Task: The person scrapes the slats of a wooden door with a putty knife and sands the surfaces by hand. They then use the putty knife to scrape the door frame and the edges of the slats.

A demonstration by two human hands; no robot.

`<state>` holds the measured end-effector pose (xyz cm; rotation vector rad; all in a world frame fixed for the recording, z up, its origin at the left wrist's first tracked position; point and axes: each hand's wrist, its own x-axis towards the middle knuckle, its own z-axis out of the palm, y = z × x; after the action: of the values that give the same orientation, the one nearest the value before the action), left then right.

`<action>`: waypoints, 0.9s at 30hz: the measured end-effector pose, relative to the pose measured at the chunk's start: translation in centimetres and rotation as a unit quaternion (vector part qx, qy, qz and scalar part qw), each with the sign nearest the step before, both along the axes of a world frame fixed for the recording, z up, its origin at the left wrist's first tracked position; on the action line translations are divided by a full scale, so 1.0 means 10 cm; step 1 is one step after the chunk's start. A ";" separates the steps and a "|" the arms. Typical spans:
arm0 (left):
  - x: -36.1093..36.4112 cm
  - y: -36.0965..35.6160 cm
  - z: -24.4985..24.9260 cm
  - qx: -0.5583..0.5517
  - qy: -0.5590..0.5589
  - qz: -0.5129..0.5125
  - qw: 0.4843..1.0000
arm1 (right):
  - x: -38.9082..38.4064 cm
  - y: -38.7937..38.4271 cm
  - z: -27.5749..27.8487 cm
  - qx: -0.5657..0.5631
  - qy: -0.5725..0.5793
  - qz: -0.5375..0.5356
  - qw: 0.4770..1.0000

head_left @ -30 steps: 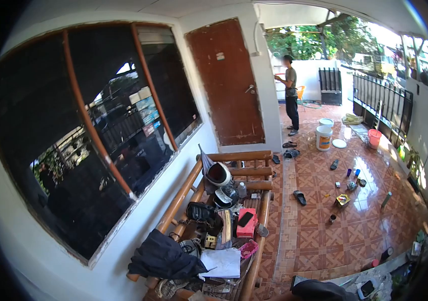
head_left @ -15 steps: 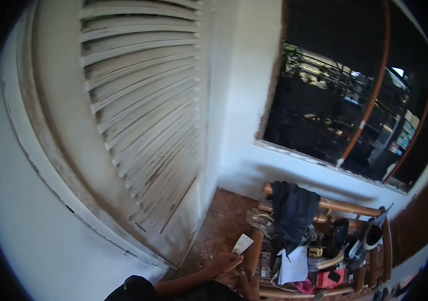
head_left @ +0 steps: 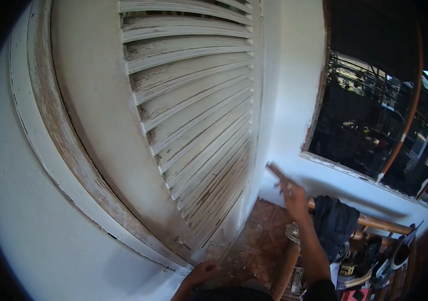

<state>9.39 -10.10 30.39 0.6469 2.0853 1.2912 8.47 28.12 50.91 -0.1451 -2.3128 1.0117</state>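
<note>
My left hand (head_left: 201,275) is low in the view, beside the foot of a louvered door (head_left: 194,115). Its fingers are closed on a scraper (head_left: 215,252), whose flat, pale blade points up and is hard to tell from the floor behind it. My right hand (head_left: 293,193) is raised in front of the white wall, right of the door. One finger stretches up and left, slightly blurred, and a ring shows on the hand. I see nothing held in it. The door's pale slats are worn, with brown patches showing.
A wooden bench (head_left: 285,271) on the right carries a black cloth (head_left: 332,226), a red box (head_left: 357,294) and assorted tools. Above it is a dark window (head_left: 369,110) with a chipped frame. Debris lies on the brown tiled floor (head_left: 259,236). A worn door frame (head_left: 68,145) curves along the left.
My right hand has risen from the bench's edge toward the wall. My left hand has moved left and lower with the scraper. The view has shifted, bringing the door farther right.
</note>
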 end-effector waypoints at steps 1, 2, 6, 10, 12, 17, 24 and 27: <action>0.03 -0.04 0.06 -0.025 -0.021 -0.001 0.999 | -0.29 0.11 0.12 -0.009 0.087 0.020 0.996; 0.08 -0.05 0.12 -0.023 -0.019 0.008 1.000 | -0.54 0.14 0.32 -0.018 0.128 0.029 0.991; 0.21 -0.01 0.20 -0.005 -0.036 0.080 0.996 | -1.46 0.25 0.88 0.039 0.230 0.067 0.970; 0.26 0.15 -0.10 0.010 -0.019 0.155 0.988 | -2.08 0.41 1.11 0.152 0.276 0.065 0.947; 0.32 0.32 -0.56 0.047 -0.018 0.237 0.970 | -2.25 0.48 1.14 0.162 0.249 0.082 0.951; 0.19 0.80 -0.46 0.068 -0.013 0.311 0.948 | -2.61 0.61 1.25 0.156 0.220 0.122 0.955; 0.05 1.57 -0.05 0.053 -0.018 0.242 0.969 | -2.34 -0.09 1.14 0.121 0.290 0.185 0.931; 0.06 1.88 0.26 0.025 -0.043 0.220 0.974 | -2.35 0.07 1.14 0.150 0.307 0.239 0.909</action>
<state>9.97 8.69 32.97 0.1417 2.2046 1.5816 -15.07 28.80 62.27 0.7900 -1.8967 0.7511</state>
